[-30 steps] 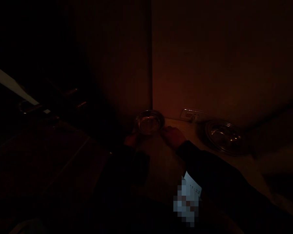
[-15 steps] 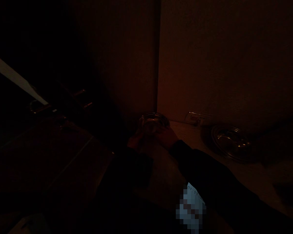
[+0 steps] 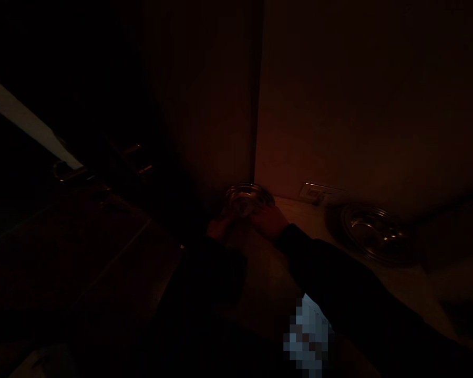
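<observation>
The scene is very dark. A round glass dish sits in the corner of a pale counter, against the wall. My right hand is closed on the dish's right rim. On its left side my left hand curls against the rim. Both arms wear dark sleeves. A white tag shows by my right forearm.
A shiny metal plate lies on the counter to the right. A wall socket sits just above the counter behind it. At the left, a dark surface holds small metal fittings and a pale slanted strip.
Both hands have closed in on the glass dish, the right one moving from beside it onto its rim. The view has drifted slightly, so everything sits a little further right.
</observation>
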Demonstrator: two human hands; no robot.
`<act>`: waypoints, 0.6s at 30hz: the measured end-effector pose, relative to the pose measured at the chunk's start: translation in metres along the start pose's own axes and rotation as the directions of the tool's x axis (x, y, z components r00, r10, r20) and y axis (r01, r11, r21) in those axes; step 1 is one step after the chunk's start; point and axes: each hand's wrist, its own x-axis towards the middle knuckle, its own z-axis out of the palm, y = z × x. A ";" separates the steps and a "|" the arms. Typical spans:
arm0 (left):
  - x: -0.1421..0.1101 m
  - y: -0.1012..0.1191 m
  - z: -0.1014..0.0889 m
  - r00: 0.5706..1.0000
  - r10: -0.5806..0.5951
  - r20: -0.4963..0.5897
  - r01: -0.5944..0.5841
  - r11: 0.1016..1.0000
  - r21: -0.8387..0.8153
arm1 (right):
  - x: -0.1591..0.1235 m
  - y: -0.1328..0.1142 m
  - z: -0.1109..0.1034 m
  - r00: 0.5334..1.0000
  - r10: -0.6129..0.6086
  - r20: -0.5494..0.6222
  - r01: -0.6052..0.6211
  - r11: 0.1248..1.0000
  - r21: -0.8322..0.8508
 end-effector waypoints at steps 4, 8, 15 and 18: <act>-0.001 0.000 -0.003 1.000 -0.009 -0.013 0.009 1.000 -0.021 | 0.001 -0.001 -0.002 1.000 0.006 0.005 -0.005 1.000 -0.017; 0.001 0.000 -0.005 0.999 -0.025 -0.026 0.024 1.000 -0.016 | 0.003 -0.002 -0.003 1.000 0.001 0.001 -0.001 0.999 -0.035; 0.003 0.001 -0.007 0.999 -0.037 -0.030 0.038 0.999 0.020 | 0.006 -0.009 -0.009 1.000 -0.022 0.006 0.022 0.999 -0.044; 0.002 0.001 -0.007 0.998 -0.042 -0.037 0.044 0.997 0.056 | 0.006 -0.010 -0.008 1.000 -0.023 -0.010 0.022 0.998 -0.054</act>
